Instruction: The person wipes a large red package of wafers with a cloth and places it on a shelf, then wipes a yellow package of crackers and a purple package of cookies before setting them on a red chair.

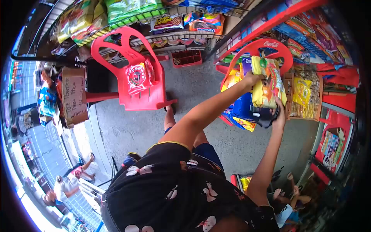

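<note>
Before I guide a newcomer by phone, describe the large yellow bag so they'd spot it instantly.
Find the red Coca-Cola chair, right of centre. Over its seat is the yellow snack bag. Unlike the smaller yellow pack to its right, it has the left hand and right hand on it.

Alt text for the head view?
A person's left hand grips a yellow pack, right hand at its lower corner, over a red Coca-Cola chair piled with other packs. Another red chair to the left bears a red pack, before stocked wire shelves.
</note>
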### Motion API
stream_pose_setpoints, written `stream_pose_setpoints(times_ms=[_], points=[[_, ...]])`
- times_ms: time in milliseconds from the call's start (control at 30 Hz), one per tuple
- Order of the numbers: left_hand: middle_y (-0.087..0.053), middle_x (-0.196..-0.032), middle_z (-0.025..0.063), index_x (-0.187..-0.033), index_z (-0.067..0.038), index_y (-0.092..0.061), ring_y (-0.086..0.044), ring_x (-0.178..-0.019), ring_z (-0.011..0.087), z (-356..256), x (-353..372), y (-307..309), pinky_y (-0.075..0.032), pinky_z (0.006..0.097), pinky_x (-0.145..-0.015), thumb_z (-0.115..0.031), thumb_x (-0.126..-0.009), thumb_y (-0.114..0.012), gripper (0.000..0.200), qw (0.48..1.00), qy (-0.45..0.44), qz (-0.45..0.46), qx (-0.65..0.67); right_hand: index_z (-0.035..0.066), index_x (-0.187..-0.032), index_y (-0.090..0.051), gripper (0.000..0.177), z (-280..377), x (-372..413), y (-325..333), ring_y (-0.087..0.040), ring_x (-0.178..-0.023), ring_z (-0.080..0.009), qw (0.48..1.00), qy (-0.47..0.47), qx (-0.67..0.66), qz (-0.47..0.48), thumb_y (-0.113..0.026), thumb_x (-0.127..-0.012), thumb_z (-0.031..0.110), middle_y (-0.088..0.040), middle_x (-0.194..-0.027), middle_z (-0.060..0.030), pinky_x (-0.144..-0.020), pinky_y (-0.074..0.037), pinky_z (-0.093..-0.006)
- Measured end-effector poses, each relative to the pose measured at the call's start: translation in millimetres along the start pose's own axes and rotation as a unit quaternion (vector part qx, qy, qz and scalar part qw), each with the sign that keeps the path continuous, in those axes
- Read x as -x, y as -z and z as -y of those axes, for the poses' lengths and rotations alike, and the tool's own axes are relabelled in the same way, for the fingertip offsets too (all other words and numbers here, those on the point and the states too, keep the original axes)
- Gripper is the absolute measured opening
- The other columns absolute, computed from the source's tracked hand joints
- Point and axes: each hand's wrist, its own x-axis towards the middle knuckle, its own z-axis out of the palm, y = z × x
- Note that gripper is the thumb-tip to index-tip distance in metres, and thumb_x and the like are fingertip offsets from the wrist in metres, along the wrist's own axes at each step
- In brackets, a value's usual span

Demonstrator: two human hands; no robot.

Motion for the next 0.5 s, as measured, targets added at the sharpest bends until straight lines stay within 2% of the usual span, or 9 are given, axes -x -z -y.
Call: stream_pose_setpoints(times_ms=[33, 100, 167, 233, 300, 367, 400, 433, 500], points=[[-0.067, -0.094, 0.0096, -0.111, -0.002, -0.059, -0.066, -0.075, 0.0217, 2, 15, 13, -0.056, 0.0374, -0.067, -0.017, -0.081, -0.070, 0.035, 1.000, -0.002, -0.001, 0.005, 0.005, -0.110, -0.058, 0.042, 5, 30, -7, -0.048, -0.048, -0.0063, 1.000, 0.026, 0.011, -0.011, -0.073, -0.076, 0.024, -0.059, -0.080, -0.0001, -0.045, -0.043, -0.0209], [-0.066, -0.099, 0.0108, -0.116, -0.003, -0.055, -0.066, -0.081, 0.0228, 12, 36, 42, -0.055, 0.0371, -0.076, -0.017, -0.083, -0.068, 0.039, 0.955, 0.005, 0.201, 0.219, 0.002, -0.113, -0.055, 0.043, 10, 85, -19, -0.048, -0.048, -0.0064, 0.998, 0.058, 0.008, 0.015, -0.071, -0.078, 0.022, -0.059, -0.080, -0.0010, -0.043, -0.041, -0.0200], [-0.065, -0.104, 0.0114, -0.119, -0.002, -0.053, -0.065, -0.090, 0.0225, 6, 83, 77, -0.052, 0.0385, -0.084, -0.018, -0.085, -0.067, 0.041, 0.913, 0.061, 0.240, 0.324, 0.002, -0.114, -0.053, 0.041, -2, 119, -25, -0.048, -0.048, -0.0071, 0.994, 0.072, 0.050, 0.060, -0.069, -0.080, 0.020, -0.059, -0.078, -0.0020, -0.042, -0.040, -0.0200], [-0.063, -0.111, 0.0128, -0.120, -0.002, -0.052, -0.063, -0.098, 0.0230, 18, 114, 120, -0.050, 0.0401, -0.088, -0.020, -0.085, -0.066, 0.041, 0.929, 0.066, 0.201, 0.305, 0.003, -0.113, -0.054, 0.040, -15, 144, -38, -0.050, -0.048, -0.0087, 0.986, 0.026, 0.121, 0.114, -0.069, -0.080, 0.019, -0.059, -0.081, -0.0039, -0.041, -0.038, -0.0206], [-0.062, -0.113, 0.0136, -0.121, -0.001, -0.051, -0.062, -0.100, 0.0245, 40, 142, 166, -0.050, 0.0415, -0.090, -0.019, -0.086, -0.065, 0.041, 0.940, 0.053, 0.113, 0.316, 0.002, -0.119, -0.052, 0.048, -22, 157, -61, -0.059, -0.066, -0.0118, 0.961, -0.063, 0.182, 0.198, -0.071, -0.078, 0.020, -0.062, -0.093, -0.0079, -0.056, -0.047, -0.0226], [-0.063, -0.112, 0.0135, -0.120, -0.002, -0.051, -0.062, -0.101, 0.0246, 65, 168, 228, -0.049, 0.0431, -0.092, -0.015, -0.086, -0.064, 0.039, 0.931, 0.032, 0.057, 0.358, 0.002, -0.127, -0.049, 0.058, -70, 145, -81, -0.059, -0.094, -0.0158, 0.933, 0.003, 0.231, 0.277, -0.073, -0.078, 0.019, -0.061, -0.108, -0.0115, -0.078, -0.048, -0.0275], [-0.063, -0.112, 0.0131, -0.119, -0.003, -0.052, -0.062, -0.100, 0.0249, 76, 183, 258, -0.050, 0.0439, -0.091, -0.014, -0.085, -0.065, 0.039, 0.919, 0.011, -0.002, 0.394, 0.003, -0.132, -0.047, 0.060, -69, 151, -103, -0.051, -0.113, -0.0172, 0.907, 0.011, 0.250, 0.339, -0.073, -0.079, 0.018, -0.057, -0.119, -0.0136, -0.092, -0.043, -0.0310], [-0.063, -0.111, 0.0126, -0.118, -0.004, -0.052, -0.062, -0.100, 0.0251, 88, 196, 289, -0.050, 0.0446, -0.090, -0.013, -0.083, -0.067, 0.039, 0.902, -0.009, -0.062, 0.428, 0.004, -0.130, -0.050, 0.055, -72, 155, -119, -0.054, -0.109, -0.0161, 0.910, -0.027, 0.246, 0.332, -0.072, -0.081, 0.017, -0.059, -0.118, -0.0144, -0.091, -0.044, -0.0300], [-0.063, -0.110, 0.0120, -0.117, -0.006, -0.053, -0.063, -0.097, 0.0274, 122, 212, 355, -0.050, 0.0453, -0.089, -0.010, -0.081, -0.069, 0.039, 0.856, -0.080, -0.184, 0.477, 0.005, -0.127, -0.052, 0.050, -76, 156, -144, -0.057, -0.100, -0.0133, 0.914, -0.071, 0.253, 0.310, -0.070, -0.082, 0.020, -0.062, -0.112, -0.0120, -0.082, -0.048, -0.0268]])
